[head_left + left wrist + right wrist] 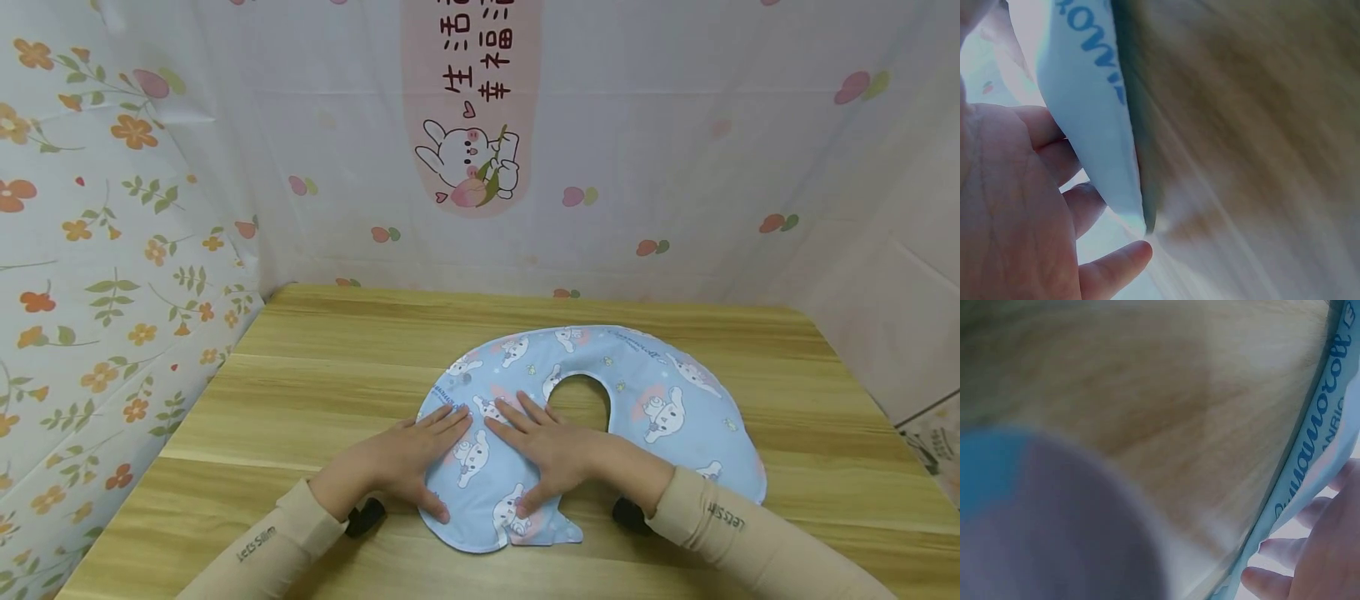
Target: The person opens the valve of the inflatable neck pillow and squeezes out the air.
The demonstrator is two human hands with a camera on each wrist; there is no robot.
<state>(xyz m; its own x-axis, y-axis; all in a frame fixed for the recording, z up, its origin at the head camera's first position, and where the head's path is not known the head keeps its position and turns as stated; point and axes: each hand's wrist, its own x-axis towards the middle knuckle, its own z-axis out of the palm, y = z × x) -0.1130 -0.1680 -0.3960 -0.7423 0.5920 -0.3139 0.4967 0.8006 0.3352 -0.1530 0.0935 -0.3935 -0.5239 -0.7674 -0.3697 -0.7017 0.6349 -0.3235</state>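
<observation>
A light blue U-shaped neck pillow (pixel 720 425), printed with white long-eared puppies, lies rather flat on the table, its rounded top away from me. My left hand (pixel 405 462) rests on the outer edge of its left arm, fingers spread. On the inner side of that same arm, beside the gap, my right hand (pixel 558 454) presses with fingers extended. Between the hands the cloth shows, and a small tab sticks out at its near end. The left wrist view has the left fingers (pixel 1088 206) along the pillow's edge; the right wrist view shows the right fingers (pixel 1282 553) likewise.
The pillow lies on a wood-grain table (pixel 315 375). Behind it hangs a white printed curtain (pixel 675 150), and a flowered one (pixel 135 250) stands along the left. Dark wrist-worn devices (pixel 366 518) sit under both sleeves.
</observation>
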